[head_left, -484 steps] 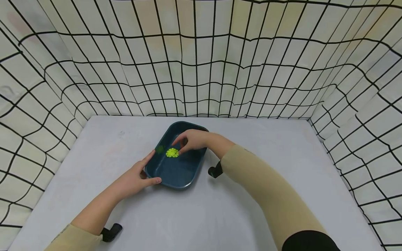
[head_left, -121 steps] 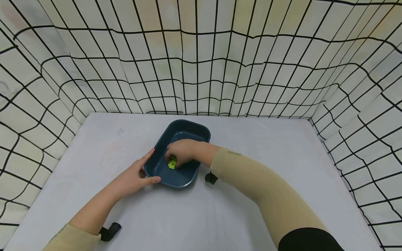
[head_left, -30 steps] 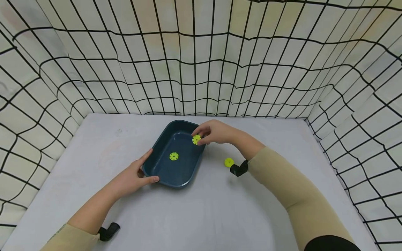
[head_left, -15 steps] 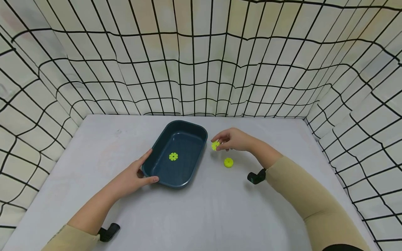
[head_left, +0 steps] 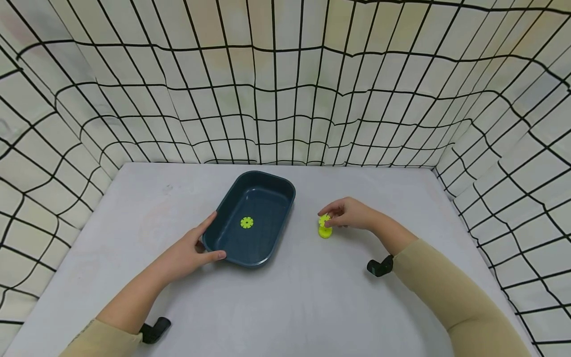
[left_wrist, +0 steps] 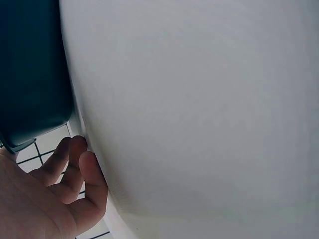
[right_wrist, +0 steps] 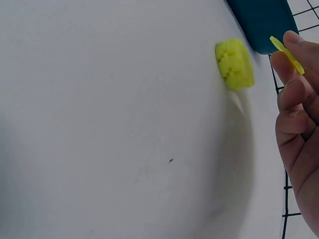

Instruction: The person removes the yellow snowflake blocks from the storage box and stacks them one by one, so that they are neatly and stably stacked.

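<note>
My right hand (head_left: 354, 214) pinches a yellow-green notched interlocking disc (right_wrist: 288, 55) between thumb and fingertips. Below it on the table stands a short stack of similar discs (right_wrist: 235, 64), beside the tray's right side; in the head view the held disc partly overlaps this stack (head_left: 325, 232). One more disc, a notched round (head_left: 247, 222), lies flat in the dark blue tray (head_left: 241, 254). My left hand (head_left: 189, 255) holds the tray's near left corner, thumb and index finger at the rim. Its other fingers (left_wrist: 92, 181) curl loosely beneath, near the table.
The tray rests at an angle on a white table (head_left: 285, 307). Black netting (head_left: 276, 89) over pale walls rises behind the table and at both sides. A black wrist camera (head_left: 380, 267) sticks out beneath the right forearm, another camera (head_left: 155, 330) beneath the left.
Several discs clustered in the tray earlier; now one lies there and a stack stands outside. My right hand has carried a disc from the tray rightward to above that stack. The left stays.
</note>
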Motion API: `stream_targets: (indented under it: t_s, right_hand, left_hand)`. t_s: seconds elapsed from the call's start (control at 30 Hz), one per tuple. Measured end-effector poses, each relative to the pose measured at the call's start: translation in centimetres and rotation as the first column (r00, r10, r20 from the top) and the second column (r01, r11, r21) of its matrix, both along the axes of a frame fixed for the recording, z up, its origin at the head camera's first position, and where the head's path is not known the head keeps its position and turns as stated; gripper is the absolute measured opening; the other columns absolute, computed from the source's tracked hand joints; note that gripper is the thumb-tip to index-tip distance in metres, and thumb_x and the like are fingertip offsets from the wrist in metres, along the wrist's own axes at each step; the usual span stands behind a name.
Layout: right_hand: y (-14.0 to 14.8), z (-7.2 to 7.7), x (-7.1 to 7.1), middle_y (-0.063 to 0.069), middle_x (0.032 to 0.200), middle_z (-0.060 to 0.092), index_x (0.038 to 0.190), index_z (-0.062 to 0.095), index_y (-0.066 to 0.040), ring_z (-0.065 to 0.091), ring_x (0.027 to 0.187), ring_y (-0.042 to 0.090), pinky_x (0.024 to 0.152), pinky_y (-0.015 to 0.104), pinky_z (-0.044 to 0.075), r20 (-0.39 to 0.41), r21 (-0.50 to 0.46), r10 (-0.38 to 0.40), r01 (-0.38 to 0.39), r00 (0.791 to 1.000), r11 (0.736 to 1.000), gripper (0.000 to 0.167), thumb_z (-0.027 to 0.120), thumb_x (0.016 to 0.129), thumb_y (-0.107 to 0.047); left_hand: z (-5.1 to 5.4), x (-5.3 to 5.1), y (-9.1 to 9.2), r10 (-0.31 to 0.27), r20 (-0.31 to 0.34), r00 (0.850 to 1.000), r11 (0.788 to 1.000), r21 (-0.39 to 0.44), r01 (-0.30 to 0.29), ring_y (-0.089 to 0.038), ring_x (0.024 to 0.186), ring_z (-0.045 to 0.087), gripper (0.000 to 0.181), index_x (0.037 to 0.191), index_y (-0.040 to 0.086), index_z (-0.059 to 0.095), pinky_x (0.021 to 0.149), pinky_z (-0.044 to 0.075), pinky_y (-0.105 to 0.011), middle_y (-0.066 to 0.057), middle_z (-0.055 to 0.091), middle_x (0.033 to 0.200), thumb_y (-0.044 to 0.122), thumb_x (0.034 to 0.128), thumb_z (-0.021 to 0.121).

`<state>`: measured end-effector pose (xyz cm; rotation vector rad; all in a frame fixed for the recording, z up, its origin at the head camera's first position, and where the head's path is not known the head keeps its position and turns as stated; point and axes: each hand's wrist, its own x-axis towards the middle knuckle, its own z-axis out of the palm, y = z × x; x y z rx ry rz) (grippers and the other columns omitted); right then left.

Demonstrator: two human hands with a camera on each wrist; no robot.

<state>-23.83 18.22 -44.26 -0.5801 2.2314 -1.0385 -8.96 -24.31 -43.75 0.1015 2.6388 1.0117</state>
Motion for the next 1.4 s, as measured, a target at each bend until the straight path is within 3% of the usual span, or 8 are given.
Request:
stream_targets:
  t_s: [0.37,0.8,1.4]
  right_hand:
    - [1.1,-0.8,0.8,0.003,0.087,0.064,0.123,0.071,-0.015,0.053,0.075,0.017,0.061,0.026,0.044,-0.007,0.025,0.004,-0.004,1.000,1.000,0.037,0.078,0.087,-0.018]
    - [0.9,-1.2,1.3,0.002,0.086,0.063,0.123,0.071,-0.011,0.051,0.073,0.016,0.060,0.026,0.043,0.001,-0.023,0.001,-0.001,1.000,1.000,0.038,0.078,0.087,-0.019]
    - [1.0,-1.9,1.2,0.001,0.086,0.060,0.121,0.071,-0.012,0.051,0.078,0.017,0.066,0.025,0.043,-0.040,-0.017,0.019,-0.020,0.999,1.000,0.035,0.078,0.087,-0.016]
  left_hand:
    - [0.1,0.0,0.0,-0.003,-0.004,1.000,1.000,0.010,0.003,-0.030,0.105,0.056,0.107,0.161,0.027,0.002,0.083,0.047,-0.044,-0.026,0.030,0.150,0.054,0.0854,0.073]
    - [0.0,0.0,0.0,-0.001,-0.004,1.000,1.000,0.017,0.001,-0.032,0.109,0.056,0.107,0.161,0.026,0.002,0.085,0.047,-0.046,-0.028,0.027,0.152,0.054,0.0857,0.073]
    - [0.0,0.0,0.0,0.000,0.000,1.000,1.000,0.012,0.000,-0.030,0.105,0.056,0.107,0.161,0.027,0.003,0.083,0.047,-0.044,-0.026,0.030,0.150,0.054,0.0853,0.073]
